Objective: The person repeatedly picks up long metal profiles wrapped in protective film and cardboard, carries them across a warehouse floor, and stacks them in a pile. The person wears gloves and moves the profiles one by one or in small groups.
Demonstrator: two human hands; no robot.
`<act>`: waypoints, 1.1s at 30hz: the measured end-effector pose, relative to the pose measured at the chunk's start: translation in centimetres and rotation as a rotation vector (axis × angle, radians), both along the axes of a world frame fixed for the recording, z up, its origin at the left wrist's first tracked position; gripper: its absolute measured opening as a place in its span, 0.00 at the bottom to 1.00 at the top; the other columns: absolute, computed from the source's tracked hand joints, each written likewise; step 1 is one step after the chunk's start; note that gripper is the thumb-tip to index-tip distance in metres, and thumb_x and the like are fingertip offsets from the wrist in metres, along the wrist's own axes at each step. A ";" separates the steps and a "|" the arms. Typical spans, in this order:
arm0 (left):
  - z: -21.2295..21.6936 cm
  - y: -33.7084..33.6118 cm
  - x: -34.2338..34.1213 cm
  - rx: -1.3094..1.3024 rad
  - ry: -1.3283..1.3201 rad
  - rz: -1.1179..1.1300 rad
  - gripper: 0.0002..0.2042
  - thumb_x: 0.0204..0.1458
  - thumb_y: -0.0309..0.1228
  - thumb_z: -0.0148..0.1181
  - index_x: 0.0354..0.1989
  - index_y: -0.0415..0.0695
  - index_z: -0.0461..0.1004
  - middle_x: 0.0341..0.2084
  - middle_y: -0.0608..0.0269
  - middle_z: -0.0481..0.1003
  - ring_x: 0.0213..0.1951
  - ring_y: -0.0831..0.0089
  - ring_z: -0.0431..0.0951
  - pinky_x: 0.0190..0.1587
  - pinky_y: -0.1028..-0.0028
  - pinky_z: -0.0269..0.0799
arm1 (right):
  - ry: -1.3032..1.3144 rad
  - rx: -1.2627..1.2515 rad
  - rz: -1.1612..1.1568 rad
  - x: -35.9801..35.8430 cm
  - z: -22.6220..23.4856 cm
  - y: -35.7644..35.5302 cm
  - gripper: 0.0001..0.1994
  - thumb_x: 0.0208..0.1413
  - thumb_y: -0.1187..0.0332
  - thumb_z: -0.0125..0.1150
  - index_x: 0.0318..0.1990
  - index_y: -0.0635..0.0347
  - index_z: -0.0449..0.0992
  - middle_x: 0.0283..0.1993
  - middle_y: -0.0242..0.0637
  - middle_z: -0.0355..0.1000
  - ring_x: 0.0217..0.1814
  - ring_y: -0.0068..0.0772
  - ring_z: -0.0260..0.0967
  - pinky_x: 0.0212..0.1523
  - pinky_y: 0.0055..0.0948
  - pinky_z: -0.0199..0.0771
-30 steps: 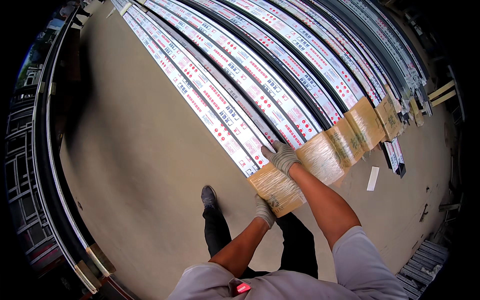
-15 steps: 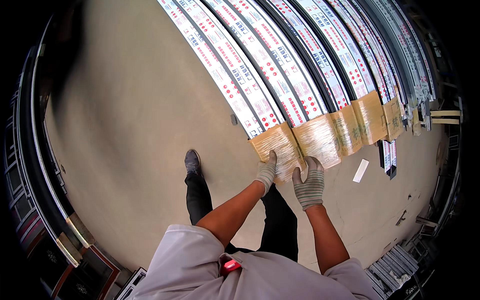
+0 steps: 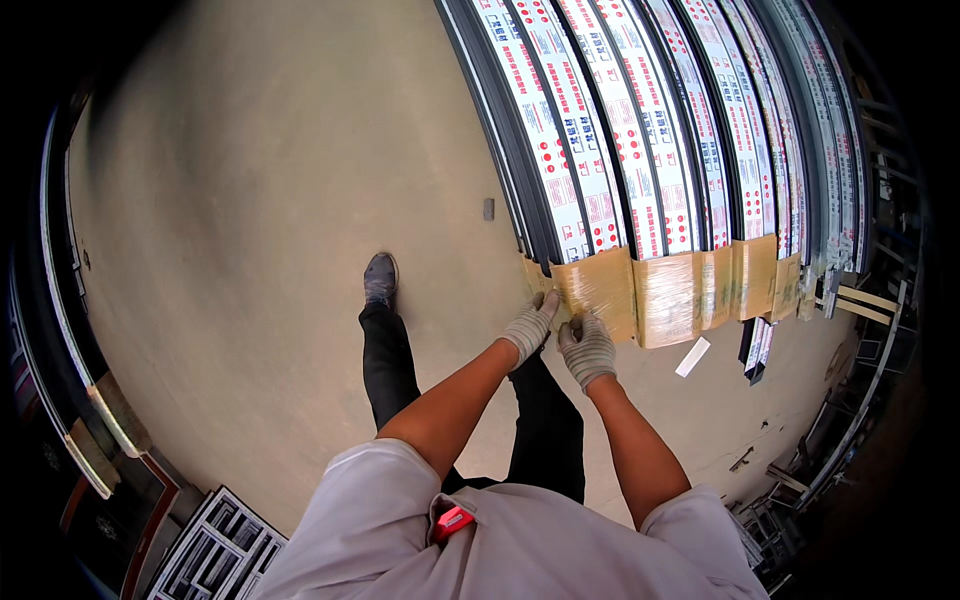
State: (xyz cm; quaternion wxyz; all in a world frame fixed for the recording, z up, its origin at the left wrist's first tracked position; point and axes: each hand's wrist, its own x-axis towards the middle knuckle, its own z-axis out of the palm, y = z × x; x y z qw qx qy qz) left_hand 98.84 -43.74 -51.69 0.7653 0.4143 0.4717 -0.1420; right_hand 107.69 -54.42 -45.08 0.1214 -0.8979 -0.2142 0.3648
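Left hand [image 3: 531,326] and right hand [image 3: 588,352] are working at the near-left edge of brown wrap [image 3: 602,290], curled fingers touching; can't tell if pinching. Wrap's sitting just ahead-right, covering the printed strips' [image 3: 548,150] ends. Bundles further right are looking done; this edge is seemingly remaining.

Profiles [image 3: 650,130] right of shoe [image 3: 380,280], strip [image 3: 692,357] on floor [image 3: 250,200], frames [image 3: 222,545] lower left

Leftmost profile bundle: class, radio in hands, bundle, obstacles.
Left gloved hand, right gloved hand: both at lower left of brown wrapping. Leftmost profile bundle: end wrapped. White strip on floor, right of hands.
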 end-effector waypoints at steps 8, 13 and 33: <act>-0.2 6.5 -9.9 0.010 0.274 -0.056 0.35 0.61 0.59 0.44 0.59 0.35 0.69 0.47 0.51 0.76 0.49 0.63 0.75 0.56 0.66 0.67 | 0.206 -0.095 -0.398 -1.1 -4.9 0.1 0.18 0.57 0.56 0.59 0.41 0.66 0.77 0.27 0.37 0.73 0.27 0.31 0.70 0.33 0.31 0.72; -0.7 9.6 -10.3 -0.124 0.336 0.008 0.32 0.61 0.59 0.45 0.55 0.40 0.72 0.37 0.61 0.74 0.40 0.72 0.73 0.47 0.68 0.71 | 0.465 -0.026 -0.884 -3.9 -5.5 1.1 0.28 0.59 0.50 0.60 0.56 0.65 0.72 0.42 0.42 0.73 0.42 0.35 0.72 0.46 0.36 0.75; 4.3 9.8 -4.7 -0.030 0.252 -0.062 0.34 0.60 0.59 0.49 0.64 0.43 0.64 0.56 0.55 0.74 0.56 0.62 0.75 0.55 0.61 0.71 | 0.904 1.116 -2.322 -0.3 -3.9 -2.4 0.33 0.44 0.66 0.49 0.63 0.59 0.65 0.64 0.48 0.64 0.65 0.53 0.61 0.61 0.58 0.64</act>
